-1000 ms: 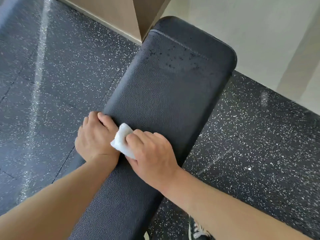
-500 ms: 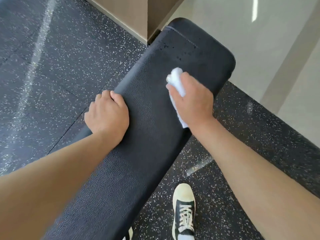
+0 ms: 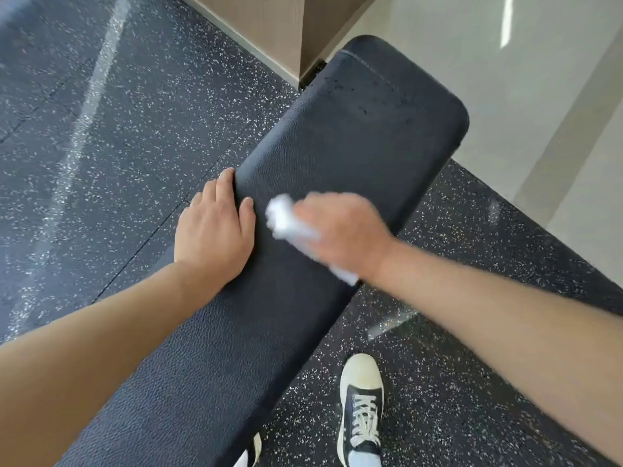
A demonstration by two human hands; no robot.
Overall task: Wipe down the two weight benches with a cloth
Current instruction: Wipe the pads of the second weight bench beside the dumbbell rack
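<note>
Bench runs diagonally thru the frame, black textured pad, far end near a wood-tone wall base, w/ speckled rubber floor on both sides. Right hand presses a white cloth onto the pad around mid-length; hand and cloth are motion-blurred, so finger detail is poor, but fingers look curled over the bunched cloth, clamping it to the pad, w/ a tail of cloth sticking out under the wrist at the bench's right edge. Left hand rests on the pad's left edge, thumb on top, fingers fairly straight and close together, draped over the side; prob. bracing, holding nothing. A few dark specks show near the far end, maybe droplets or dirt, can't tell which. Handling, as a guess: cloth is light, soft, floppy, bunches easily, so best held wadded under palm + fingers w/ flat downward pressure, not pinched at a corner. Pad looks firm, padded vinyl-type, grainy, likely a bit grippy when dry, slicker if wet; the bench itself is prob. heavy and stable, no need to lift, just steady at the edge. One shoe stands on the floor right of the bench. 2nd bench not in view.
</note>
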